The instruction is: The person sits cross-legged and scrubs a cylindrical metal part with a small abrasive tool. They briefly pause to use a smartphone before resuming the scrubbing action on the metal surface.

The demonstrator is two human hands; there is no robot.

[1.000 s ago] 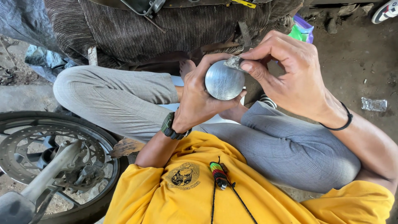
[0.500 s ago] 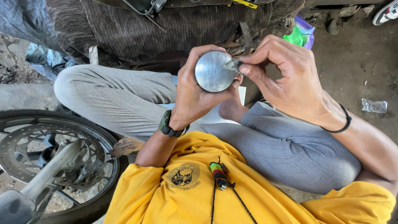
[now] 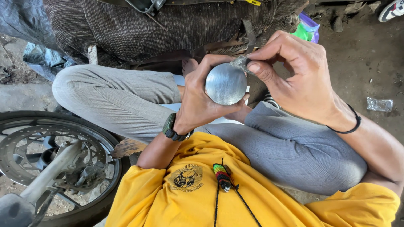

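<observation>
My left hand (image 3: pixel 198 100) grips a round metal cylinder (image 3: pixel 226 84), its flat shiny grey face turned up toward me. My right hand (image 3: pixel 294 80) pinches a small grey scrap, like a piece of abrasive paper (image 3: pixel 240 63), between thumb and fingers and presses it on the upper right rim of the metal face. Both hands are raised over my crossed legs in grey trousers (image 3: pixel 290 147). A watch sits on my left wrist and a black band on my right wrist.
A motorcycle wheel with brake disc (image 3: pixel 50 164) lies at lower left. A dark striped cloth bundle (image 3: pixel 168 25) fills the top. A green and purple packet (image 3: pixel 307 29) and a crumpled clear wrapper (image 3: pixel 378 104) lie on the dirt floor at right.
The metal cylinder and both hands shifted slightly left and up, then settled. The right hand's scrap moved along the upper right rim of the metal face.
</observation>
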